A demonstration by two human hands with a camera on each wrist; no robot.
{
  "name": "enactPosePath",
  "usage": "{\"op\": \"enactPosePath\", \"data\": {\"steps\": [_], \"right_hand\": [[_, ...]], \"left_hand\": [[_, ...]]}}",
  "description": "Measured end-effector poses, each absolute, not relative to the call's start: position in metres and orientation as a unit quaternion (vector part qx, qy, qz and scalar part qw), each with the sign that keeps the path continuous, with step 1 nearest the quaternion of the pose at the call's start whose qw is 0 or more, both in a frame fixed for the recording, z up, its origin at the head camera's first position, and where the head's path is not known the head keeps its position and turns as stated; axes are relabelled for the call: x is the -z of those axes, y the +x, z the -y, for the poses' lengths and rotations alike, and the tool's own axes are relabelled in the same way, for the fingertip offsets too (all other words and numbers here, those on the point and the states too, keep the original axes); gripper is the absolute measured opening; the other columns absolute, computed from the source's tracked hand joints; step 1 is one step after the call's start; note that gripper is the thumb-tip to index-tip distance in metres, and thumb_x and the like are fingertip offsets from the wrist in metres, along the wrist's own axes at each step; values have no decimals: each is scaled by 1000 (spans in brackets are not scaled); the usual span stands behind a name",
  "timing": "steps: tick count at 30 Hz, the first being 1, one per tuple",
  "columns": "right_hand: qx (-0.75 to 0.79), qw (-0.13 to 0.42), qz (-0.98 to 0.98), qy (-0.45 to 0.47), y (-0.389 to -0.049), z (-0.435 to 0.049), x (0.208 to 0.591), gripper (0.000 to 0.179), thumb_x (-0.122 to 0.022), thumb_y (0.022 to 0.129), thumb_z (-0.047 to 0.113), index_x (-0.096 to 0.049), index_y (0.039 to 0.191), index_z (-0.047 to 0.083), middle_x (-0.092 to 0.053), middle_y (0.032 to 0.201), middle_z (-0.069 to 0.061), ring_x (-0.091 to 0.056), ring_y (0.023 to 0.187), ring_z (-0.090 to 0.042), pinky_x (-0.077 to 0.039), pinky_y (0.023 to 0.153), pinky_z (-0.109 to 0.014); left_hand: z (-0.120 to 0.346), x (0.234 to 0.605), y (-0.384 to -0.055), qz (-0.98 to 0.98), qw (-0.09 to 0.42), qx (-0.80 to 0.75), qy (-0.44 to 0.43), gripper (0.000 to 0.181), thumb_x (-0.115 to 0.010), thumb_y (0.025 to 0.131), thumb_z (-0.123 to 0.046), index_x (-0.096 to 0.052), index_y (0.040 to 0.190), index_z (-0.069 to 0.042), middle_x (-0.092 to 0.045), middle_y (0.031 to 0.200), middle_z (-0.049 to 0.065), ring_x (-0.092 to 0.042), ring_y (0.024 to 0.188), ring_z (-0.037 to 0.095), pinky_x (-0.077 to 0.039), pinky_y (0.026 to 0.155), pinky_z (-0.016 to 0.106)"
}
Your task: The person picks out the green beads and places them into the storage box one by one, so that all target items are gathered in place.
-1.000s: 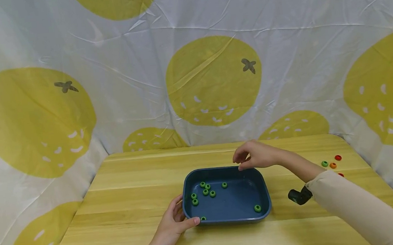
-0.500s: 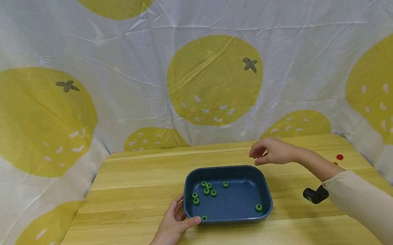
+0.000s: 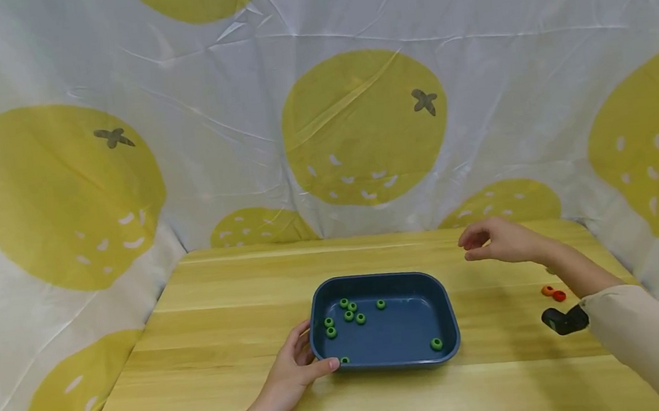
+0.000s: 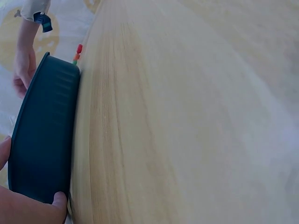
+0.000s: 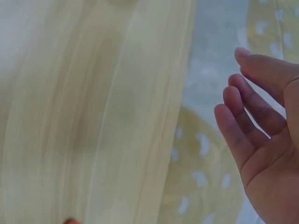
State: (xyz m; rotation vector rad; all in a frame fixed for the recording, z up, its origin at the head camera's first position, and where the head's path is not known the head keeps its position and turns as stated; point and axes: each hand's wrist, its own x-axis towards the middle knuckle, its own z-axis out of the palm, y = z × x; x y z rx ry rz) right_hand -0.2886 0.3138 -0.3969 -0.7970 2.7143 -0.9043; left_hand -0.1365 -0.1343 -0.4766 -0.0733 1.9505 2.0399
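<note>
A dark blue plastic tray (image 3: 397, 335) sits on the wooden table with several green beads (image 3: 361, 319) scattered inside, mostly toward its left half. My left hand (image 3: 287, 380) grips the tray's near left corner, thumb over the rim; the left wrist view has the hand (image 4: 30, 207) against the tray's outer wall (image 4: 44, 126). Off to the right, my right hand (image 3: 502, 241) hovers above the table with loosely bent fingers. Nothing lies in its palm in the right wrist view, where the thumb and fingers of the hand (image 5: 266, 121) stand apart.
An orange bead (image 3: 548, 290) and a red bead (image 3: 559, 296) lie on the table (image 3: 200, 353) below the right forearm, which may hide others. A black device (image 3: 565, 320) is strapped at the right wrist. Behind the table hangs a lemon-print cloth (image 3: 238, 141).
My right hand has moved from above the tray's far right rim rightward, away from the tray, toward the loose beads. The left hand stays on the tray, and the green beads keep their places.
</note>
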Motion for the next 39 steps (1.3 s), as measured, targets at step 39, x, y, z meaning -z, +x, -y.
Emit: {"op": "enactPosePath", "data": {"steps": [39], "right_hand": [[304, 79, -948, -46, -254, -470, 471, 40, -71, 101, 24, -66, 122, -10, -72, 105, -13, -65, 88, -22, -53, 71, -34]], "left_hand": [[131, 475, -139, -684, 158, -711, -39, 93, -85, 85, -6, -30, 160, -6, -35, 160, 23, -42, 141, 40, -41, 109, 47]]}}
